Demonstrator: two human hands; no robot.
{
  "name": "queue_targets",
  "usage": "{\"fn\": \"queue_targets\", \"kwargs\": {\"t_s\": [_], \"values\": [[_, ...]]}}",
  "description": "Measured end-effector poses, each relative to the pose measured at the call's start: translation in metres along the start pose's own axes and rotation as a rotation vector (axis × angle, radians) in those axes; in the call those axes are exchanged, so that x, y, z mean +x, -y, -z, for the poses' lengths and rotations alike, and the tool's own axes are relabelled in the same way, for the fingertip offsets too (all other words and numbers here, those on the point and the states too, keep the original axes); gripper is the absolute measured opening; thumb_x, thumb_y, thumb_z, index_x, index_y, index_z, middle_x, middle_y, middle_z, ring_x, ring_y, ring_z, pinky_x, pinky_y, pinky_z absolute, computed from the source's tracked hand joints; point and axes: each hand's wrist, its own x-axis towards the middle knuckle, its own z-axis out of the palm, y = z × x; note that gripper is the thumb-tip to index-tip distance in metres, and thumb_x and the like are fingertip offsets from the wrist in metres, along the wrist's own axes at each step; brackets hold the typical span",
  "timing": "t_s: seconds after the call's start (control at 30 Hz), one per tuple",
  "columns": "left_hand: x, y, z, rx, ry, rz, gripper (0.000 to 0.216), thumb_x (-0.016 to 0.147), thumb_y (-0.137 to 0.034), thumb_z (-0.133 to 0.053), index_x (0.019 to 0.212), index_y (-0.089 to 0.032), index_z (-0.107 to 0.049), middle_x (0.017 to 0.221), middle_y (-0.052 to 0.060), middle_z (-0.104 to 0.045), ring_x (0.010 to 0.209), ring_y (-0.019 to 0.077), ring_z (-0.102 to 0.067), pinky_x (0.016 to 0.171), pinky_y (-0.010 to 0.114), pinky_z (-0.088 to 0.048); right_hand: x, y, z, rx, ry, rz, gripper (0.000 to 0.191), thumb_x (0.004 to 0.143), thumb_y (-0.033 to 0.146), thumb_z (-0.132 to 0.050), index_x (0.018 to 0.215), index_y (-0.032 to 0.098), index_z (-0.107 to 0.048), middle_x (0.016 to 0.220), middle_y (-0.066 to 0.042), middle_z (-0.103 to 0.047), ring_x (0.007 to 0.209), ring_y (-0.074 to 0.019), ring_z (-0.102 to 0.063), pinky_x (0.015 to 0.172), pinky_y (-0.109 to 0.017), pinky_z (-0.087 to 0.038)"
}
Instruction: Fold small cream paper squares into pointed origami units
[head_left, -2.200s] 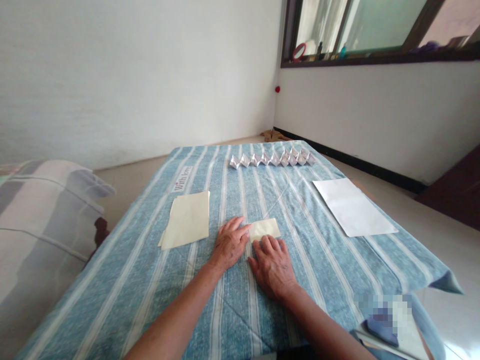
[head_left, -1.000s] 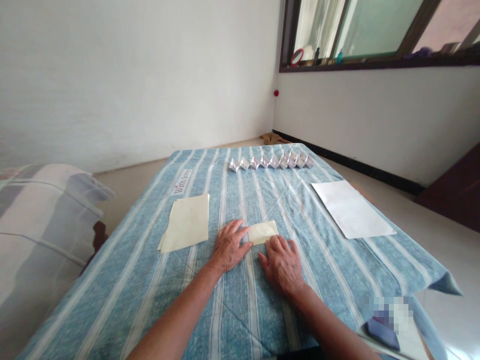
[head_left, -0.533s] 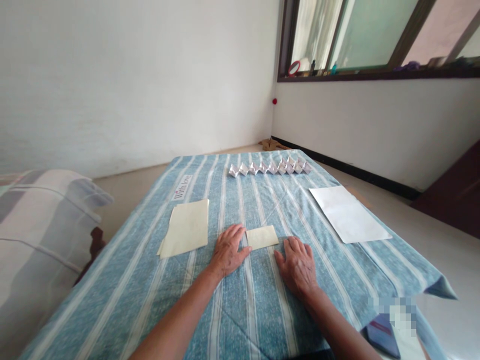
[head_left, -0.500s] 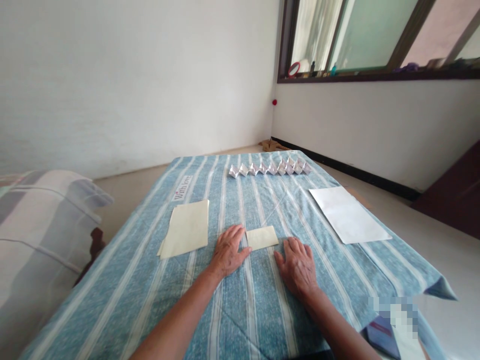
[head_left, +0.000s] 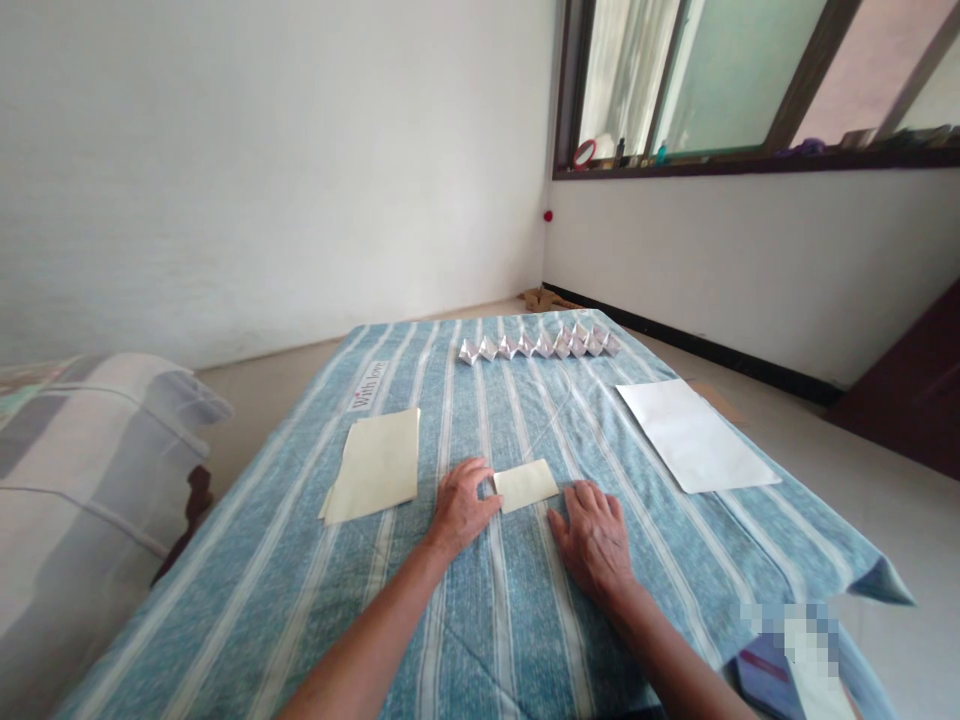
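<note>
A small cream rectangle of paper lies flat on the blue striped tablecloth, between my two hands. My left hand rests at its left edge, thumb and bent forefinger apart, the thumb tip by the near left corner. Whether those fingertips touch the paper I cannot tell. Just right of the paper, my right hand lies palm down on the cloth with its fingers loosely spread, holding nothing. Larger cream sheets lie in a stack left of my left hand.
A row of folded silvery paper shapes stands near the table's far edge. To the right lies a white sheet. A dark flat object sits at the lower right, partly blurred out. A covered piece of furniture stands left of the table.
My left forefinger and thumb look a little more bent beside the small paper. The whole scene sits slightly lower in view. My right hand stays flat.
</note>
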Motion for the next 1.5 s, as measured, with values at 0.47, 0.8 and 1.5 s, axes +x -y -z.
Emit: {"fn": "queue_targets", "kwargs": {"t_s": [0.47,0.8,1.5], "values": [[0.013,-0.012,-0.007,-0.045,-0.065,0.076,0.035,0.093,-0.034,-0.059,0.124,-0.018,-0.056,0.124,0.01,-0.059,0.102,0.0231,-0.062,0.085,0.044,-0.054,0.001,0.002,0.003,0.031,-0.024,-0.005,0.007,0.089,0.026,-0.058,0.09,0.019,-0.059,0.097,-0.01,-0.063,0.102,-0.0297,-0.056,0.086,-0.044,-0.043],[-0.035,-0.059,0.011,-0.134,-0.286,-0.244,0.014,0.087,-0.009,-0.052,0.079,-0.018,-0.059,0.116,0.011,-0.066,0.122,0.0252,-0.055,0.104,0.046,-0.046,-0.006,-0.012,-0.004,0.168,-0.326,0.171,0.031,0.092,0.018,-0.047,0.123,0.013,-0.053,0.114,-0.016,-0.061,0.109,-0.0299,-0.056,0.088,-0.047,-0.049],[-0.063,-0.06,0.002,-0.286,-0.293,-0.327,0.017,0.084,-0.01,-0.054,0.09,-0.019,-0.067,0.106,0.01,-0.071,0.11,0.0252,-0.064,0.097,0.043,-0.054,-0.044,-0.006,0.017,0.215,-0.259,0.31,0.025,0.09,0.009,-0.043,0.094,0.02,-0.064,0.115,-0.012,-0.064,0.118,-0.0277,-0.054,0.099,-0.052,-0.042]]}}
